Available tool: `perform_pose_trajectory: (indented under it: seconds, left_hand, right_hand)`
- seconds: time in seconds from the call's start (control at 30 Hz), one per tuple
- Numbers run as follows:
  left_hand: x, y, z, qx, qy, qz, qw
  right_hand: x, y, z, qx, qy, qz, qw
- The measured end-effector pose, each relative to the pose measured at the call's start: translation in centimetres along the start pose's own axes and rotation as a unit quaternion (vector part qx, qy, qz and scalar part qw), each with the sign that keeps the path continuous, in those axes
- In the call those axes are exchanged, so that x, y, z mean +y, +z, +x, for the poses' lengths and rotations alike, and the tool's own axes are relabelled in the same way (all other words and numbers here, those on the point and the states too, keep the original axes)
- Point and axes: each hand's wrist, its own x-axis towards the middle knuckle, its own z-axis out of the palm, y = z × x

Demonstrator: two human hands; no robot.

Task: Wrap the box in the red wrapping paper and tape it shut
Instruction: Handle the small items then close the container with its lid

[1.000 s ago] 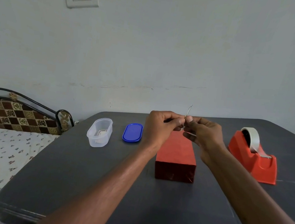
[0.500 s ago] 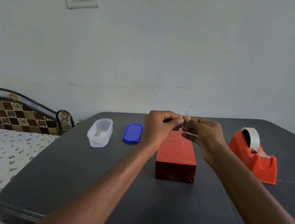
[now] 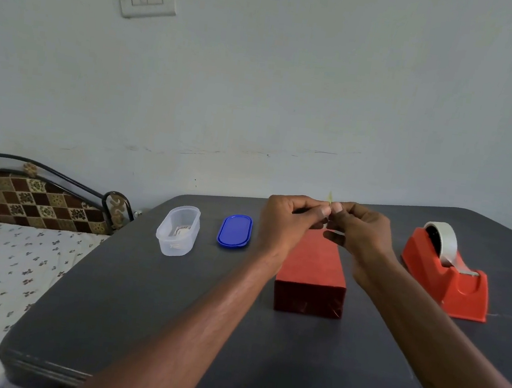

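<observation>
Red-wrapped box [image 3: 312,265] lying lengthwise on the dark table [image 3: 135,324], near end face in shadow, far end hidden behind the hands. Left hand [image 3: 286,221] and right hand [image 3: 357,235] raised together above that far end, fingertips curled in and meeting on a thin, pale sliver [image 3: 330,199] poking up between them, probably a short strip of tape, though too small and blurred to be certain. Lower fingers of the right hand loosely spread, holding nothing else. Orange tape dispenser [image 3: 446,272] well apart on the right; clear tub [image 3: 178,231] and blue lid [image 3: 234,231] off to the left, clear of the work. Likely trouble from here: the strip folding onto itself or clinging to a fingertip because pinched so close from both sides; a crooked landing on the far flap, since that end lay out of sight behind the hands; the flap springing open with neither hand pressing the paper down; the box sliding on the smooth table under a one-sided push.
</observation>
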Motion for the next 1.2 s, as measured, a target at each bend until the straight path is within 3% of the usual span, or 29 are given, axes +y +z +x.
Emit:
perform_pose_trajectory:
  seconds: [0.43,1.2]
  left_hand:
    - [0.6,-0.3,0.7,-0.004,-0.099,-0.064,0.993]
    - [0.5,-1.4,1.6,-0.126,-0.204,-0.218,0.946]
  right_hand:
    - [-0.2,-0.7,0.2,-0.047,-0.026,-0.071,0.996]
    - [-0.2,-2.2,0.3,-0.067,-0.071,-0.085,0.992]
